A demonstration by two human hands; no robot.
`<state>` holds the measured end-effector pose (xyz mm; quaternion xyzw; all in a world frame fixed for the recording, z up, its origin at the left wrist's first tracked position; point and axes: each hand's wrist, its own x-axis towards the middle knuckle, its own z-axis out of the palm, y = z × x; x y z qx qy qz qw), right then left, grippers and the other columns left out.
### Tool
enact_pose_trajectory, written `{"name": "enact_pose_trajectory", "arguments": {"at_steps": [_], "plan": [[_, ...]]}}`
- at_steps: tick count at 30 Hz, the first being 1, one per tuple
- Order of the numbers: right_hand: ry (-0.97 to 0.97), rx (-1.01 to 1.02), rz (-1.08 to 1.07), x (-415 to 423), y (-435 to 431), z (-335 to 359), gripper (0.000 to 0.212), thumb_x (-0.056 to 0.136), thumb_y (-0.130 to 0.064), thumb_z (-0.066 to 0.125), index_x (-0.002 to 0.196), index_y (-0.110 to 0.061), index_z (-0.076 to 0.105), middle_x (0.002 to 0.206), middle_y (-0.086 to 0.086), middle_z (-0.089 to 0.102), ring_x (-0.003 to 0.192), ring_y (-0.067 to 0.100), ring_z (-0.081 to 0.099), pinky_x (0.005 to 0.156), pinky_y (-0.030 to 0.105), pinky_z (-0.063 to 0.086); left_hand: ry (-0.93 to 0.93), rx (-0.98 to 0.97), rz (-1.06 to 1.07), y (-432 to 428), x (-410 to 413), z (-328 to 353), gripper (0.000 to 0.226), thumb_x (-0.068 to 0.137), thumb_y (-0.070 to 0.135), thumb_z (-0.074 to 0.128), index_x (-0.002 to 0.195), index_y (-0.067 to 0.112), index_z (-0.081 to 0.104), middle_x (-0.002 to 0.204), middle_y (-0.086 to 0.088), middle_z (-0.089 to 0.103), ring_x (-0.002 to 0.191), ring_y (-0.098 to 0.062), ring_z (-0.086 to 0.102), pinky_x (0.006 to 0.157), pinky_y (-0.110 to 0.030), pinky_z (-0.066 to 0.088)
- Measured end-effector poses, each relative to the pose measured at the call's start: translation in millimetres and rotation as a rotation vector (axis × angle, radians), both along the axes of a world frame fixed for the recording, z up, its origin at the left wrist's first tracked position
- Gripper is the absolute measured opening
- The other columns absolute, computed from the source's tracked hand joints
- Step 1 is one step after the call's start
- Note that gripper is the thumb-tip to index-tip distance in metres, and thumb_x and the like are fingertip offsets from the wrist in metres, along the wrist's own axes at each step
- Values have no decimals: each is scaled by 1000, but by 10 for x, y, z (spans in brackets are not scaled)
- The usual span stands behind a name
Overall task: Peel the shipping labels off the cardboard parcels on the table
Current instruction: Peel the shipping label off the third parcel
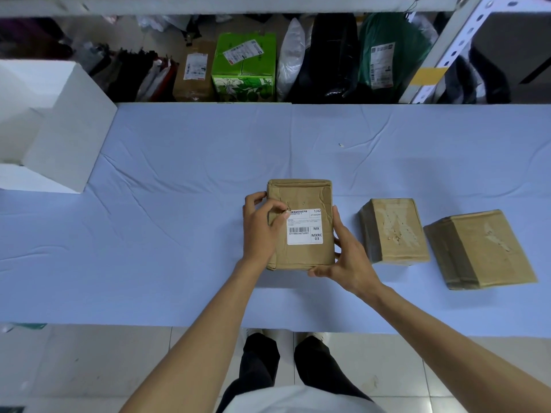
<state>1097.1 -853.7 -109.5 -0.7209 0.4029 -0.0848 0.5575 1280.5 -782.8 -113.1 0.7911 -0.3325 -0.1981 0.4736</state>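
A brown cardboard parcel (301, 198) lies in the middle of the table, with a white shipping label (304, 231) stuck on its top. My left hand (259, 228) rests on the parcel's left side, and its thumb and forefinger pinch the label's upper left corner. My right hand (348, 254) grips the parcel's lower right edge. To the right lie two more cardboard parcels (390, 231) (483, 248), each with a torn, pale patch on top and no label.
A pale blue cloth (179, 174) covers the table. A white open box (56, 129) stands at the far left. Behind the table, a shelf holds a green carton (244, 67), bags and other parcels. A metal shelf post (447, 52) rises at the right.
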Motion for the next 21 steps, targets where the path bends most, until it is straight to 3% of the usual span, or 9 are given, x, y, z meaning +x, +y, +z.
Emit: {"name": "enact_pose_trajectory", "arguments": {"at_steps": [3, 10, 15, 18, 21], "plan": [[4, 8, 5, -2, -12, -9, 138, 54, -6, 92, 150, -48, 2, 142, -14, 43, 127, 8, 46, 90, 32, 55, -4, 23, 47, -22, -14, 7, 8, 79, 15, 74, 81, 22, 71, 122, 3, 43, 121, -13, 45, 92, -1, 28], [27, 3, 16, -2, -24, -6, 140, 53, -10, 92, 151, -47, 1, 142, -14, 44, 127, 8, 46, 94, 40, 54, -9, 26, 28, -66, -4, 54, 3, 79, 13, 74, 80, 15, 73, 118, 2, 40, 111, -8, 49, 90, 4, 26], [22, 12, 20, 3, -29, 15, 138, 54, -8, 91, 152, -46, 1, 140, -16, 45, 126, 6, 46, 94, 40, 54, -25, 56, 6, -90, -27, 31, 2, 81, 10, 72, 81, 12, 71, 119, 2, 37, 114, -12, 47, 93, 3, 27], [16, 10, 20, 2, -29, 15, 138, 54, -7, 91, 150, -48, 2, 139, -16, 45, 125, 6, 47, 93, 38, 54, -22, 32, -8, -77, -32, 32, 4, 82, 10, 71, 81, 13, 70, 119, 2, 37, 115, -11, 47, 96, -2, 29], [8, 12, 19, 10, -44, 21, 136, 54, -6, 91, 145, -55, 2, 135, -21, 45, 121, 4, 48, 91, 32, 55, 49, -13, -46, -13, 2, -1, 9, 80, 11, 72, 84, 19, 70, 123, 4, 39, 117, -3, 47, 104, -23, 39]]}}
